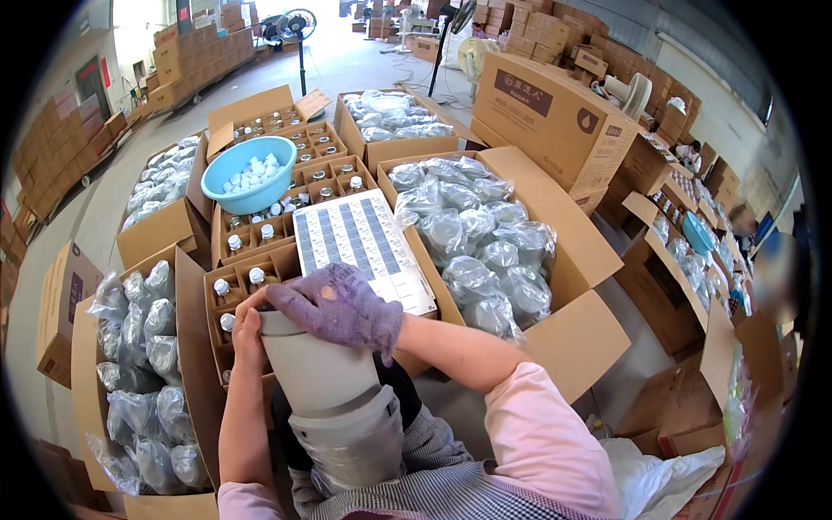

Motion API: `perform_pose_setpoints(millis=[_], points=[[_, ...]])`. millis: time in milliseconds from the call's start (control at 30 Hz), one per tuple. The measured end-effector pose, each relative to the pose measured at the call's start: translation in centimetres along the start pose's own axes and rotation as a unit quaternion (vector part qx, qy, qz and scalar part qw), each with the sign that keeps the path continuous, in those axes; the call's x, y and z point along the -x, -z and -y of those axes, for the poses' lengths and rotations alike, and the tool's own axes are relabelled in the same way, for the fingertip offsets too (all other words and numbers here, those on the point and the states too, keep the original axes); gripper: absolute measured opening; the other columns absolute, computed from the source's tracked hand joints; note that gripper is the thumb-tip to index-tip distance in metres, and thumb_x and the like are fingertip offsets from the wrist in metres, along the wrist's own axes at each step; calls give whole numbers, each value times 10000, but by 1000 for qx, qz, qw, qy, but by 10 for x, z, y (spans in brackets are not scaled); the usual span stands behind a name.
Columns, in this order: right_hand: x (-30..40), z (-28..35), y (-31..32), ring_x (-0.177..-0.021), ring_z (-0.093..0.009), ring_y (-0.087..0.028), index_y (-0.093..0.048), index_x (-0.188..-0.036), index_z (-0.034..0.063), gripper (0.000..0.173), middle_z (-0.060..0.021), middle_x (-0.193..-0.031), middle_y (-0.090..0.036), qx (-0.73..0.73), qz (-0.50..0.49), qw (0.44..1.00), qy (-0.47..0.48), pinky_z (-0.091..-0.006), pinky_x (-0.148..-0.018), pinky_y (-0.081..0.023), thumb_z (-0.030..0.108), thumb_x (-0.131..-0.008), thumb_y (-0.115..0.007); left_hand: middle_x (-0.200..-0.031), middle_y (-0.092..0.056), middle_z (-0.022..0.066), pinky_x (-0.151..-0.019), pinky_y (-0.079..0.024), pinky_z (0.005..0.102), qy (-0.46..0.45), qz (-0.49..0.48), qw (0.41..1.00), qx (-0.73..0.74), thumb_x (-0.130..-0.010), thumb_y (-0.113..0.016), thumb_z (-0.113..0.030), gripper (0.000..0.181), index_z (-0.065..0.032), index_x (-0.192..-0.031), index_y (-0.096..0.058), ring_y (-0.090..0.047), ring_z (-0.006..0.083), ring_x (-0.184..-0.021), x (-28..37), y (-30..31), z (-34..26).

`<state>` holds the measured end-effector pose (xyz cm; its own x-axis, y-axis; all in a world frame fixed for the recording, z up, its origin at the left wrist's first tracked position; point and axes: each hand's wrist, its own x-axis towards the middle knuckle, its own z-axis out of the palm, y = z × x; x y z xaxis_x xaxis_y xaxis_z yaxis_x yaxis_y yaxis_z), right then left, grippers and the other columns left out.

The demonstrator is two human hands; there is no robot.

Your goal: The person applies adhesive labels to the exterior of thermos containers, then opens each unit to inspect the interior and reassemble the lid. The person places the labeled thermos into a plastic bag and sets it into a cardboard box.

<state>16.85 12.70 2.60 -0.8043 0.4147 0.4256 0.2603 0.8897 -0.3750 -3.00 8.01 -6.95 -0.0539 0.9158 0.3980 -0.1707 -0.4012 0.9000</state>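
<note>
A grey cylindrical container (318,364), partly wrapped in clear plastic lower down, stands tilted in front of my body. My left hand (248,328), bare, grips the left side of its upper end. Across its top lies my right hand (344,305) in a purple-grey knitted glove with a worn spot. Just beyond, a sheet of printed labels (364,240) rests on divided cartons. White-capped glass bottles (267,231) stand in the cardboard compartments. A light blue basin (249,174) holding small white caps (253,174) sits on the cartons.
Open cartons of plastic-wrapped items stand at the left (149,370) and right (481,240). Closed boxes (546,117) are stacked at the back right. Pedestal fans (296,26) stand farther off. A white plastic sack (656,478) lies low at the right.
</note>
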Motion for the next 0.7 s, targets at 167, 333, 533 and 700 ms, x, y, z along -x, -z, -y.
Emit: perform_pose_setpoints(millis=[167,333,533,700], points=[[9,-65,-38,-719,-288,-686,-590,-1233,130,292,-121,-825,-709,-237,-132,954,128,-345,-683,-550,278,-1041,-427,-814,-556,72,-767,-397,315,-47,33,973,-224,-890,-667,-406,454,48,-902,-664,-532,207,-824,-1,-15,-47],[7,-95,-50,-988,-219,-650,-654,-1063,9,379,-110,-970,-704,-602,-59,794,-58,-338,-927,-476,317,-1016,-436,-840,-574,133,-766,-416,391,-133,66,868,-475,-818,-696,-175,278,-10,-1042,-689,-534,312,-812,-10,-54,-80],[-8,-95,-84,-1365,-262,-412,-628,-1199,-69,498,-144,-1394,-530,-780,36,624,-31,-380,-1147,-301,299,-961,-392,-742,-518,58,-691,-425,293,-66,59,916,-392,-861,-678,-118,187,-30,-1010,-748,-527,192,-714,-11,-34,-80],[-15,-90,-132,-1238,-237,-536,-587,-1240,-57,398,-141,-1318,-592,-774,-31,632,33,-338,-1040,-440,215,-955,-532,-702,-466,51,-670,-407,301,-166,93,758,-623,-869,-672,-123,134,-59,-949,-758,-496,197,-662,-22,-88,-81]])
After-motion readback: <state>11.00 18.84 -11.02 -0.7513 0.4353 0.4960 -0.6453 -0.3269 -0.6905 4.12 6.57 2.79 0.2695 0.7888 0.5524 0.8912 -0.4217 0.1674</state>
